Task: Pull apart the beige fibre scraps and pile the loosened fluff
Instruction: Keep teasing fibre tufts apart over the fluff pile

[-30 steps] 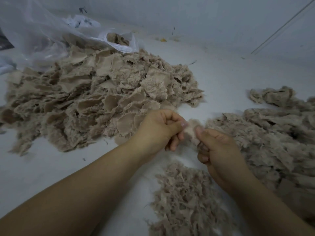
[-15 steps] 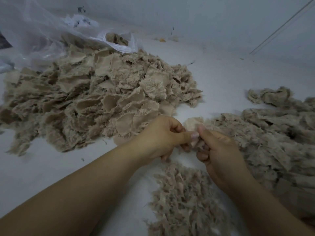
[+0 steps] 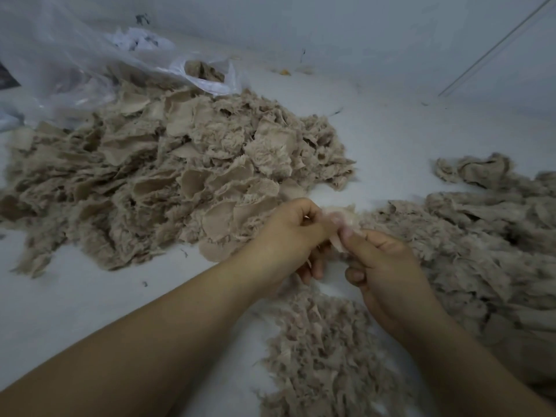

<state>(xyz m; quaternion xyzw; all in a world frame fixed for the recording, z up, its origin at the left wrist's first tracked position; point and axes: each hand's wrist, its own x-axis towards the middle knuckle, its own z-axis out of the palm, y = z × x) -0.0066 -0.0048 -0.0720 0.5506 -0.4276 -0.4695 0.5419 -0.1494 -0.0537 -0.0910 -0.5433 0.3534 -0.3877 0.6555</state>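
Beige and fraying, the scrap [image 3: 341,224] sits pinched between your left hand [image 3: 288,236] and right hand [image 3: 382,266], thumbs and fingers pressed on it from both sides, just above the fluff pile [image 3: 328,353]. Its long axis seems to run from upper right down toward you, though blur hides its edges. Pull too sharply and it may tear unevenly or slip free, scattering fibres toward the scrap heap [image 3: 168,176] left of the fluff pile.

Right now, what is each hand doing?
Left hand: fingers curled, pinching the beige scrap.
Right hand: thumb and fingers pinching the same scrap.
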